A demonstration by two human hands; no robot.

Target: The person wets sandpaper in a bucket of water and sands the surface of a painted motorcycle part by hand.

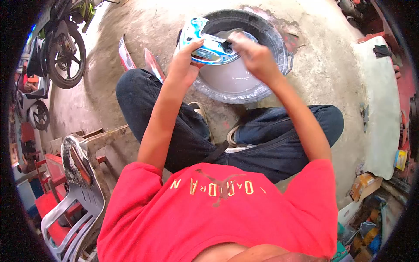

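On the left of the floor there is a motorbike wheel, and then a grey chair. Next come two red and white pieces, near the left knee. The left hand holds a blue and white panel, with the thumb on its face. This panel is above greyish water in a round tub. At its right part is the right hand, which is blurred; whether its fingers grip, I cannot tell.
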